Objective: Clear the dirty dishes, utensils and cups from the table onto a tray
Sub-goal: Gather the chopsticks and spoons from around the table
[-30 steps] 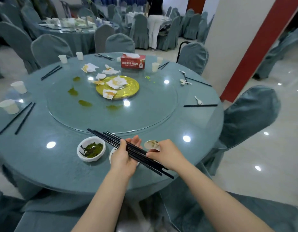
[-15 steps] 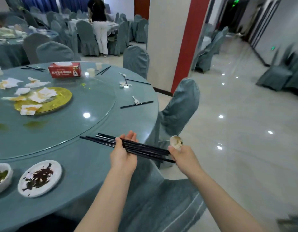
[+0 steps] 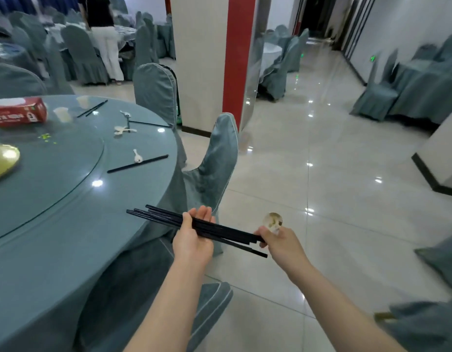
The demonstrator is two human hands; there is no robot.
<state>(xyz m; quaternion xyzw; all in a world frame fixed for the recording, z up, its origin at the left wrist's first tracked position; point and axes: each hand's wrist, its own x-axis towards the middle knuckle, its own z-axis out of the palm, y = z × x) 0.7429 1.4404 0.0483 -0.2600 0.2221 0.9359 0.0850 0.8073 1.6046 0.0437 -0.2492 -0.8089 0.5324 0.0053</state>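
Note:
My left hand (image 3: 193,240) grips a bundle of several black chopsticks (image 3: 219,228) near its middle, just off the right edge of the round table (image 3: 67,250). My right hand (image 3: 283,245) holds the bundle's right end and also pinches a small dirty white spoon (image 3: 272,221) that sticks up above the fingers. On the table lie a white spoon (image 3: 137,155) beside a black chopstick (image 3: 137,163), more spoons (image 3: 122,130), another chopstick pair (image 3: 92,108), two paper cups (image 3: 62,114) and the edge of a gold plate (image 3: 4,158).
A red tissue box (image 3: 16,111) stands at the table's far left. Covered chairs (image 3: 209,168) stand by the table's right edge and below my arms. A white and red pillar (image 3: 207,59) rises behind. Shiny tiled floor (image 3: 334,186) spreads to the right. A person (image 3: 103,34) stands far off.
My view has swung to the right, away from the table. Both hands with the chopsticks and spoon have moved off the table's edge, over the chair and floor. The dirty bowl and plate left view.

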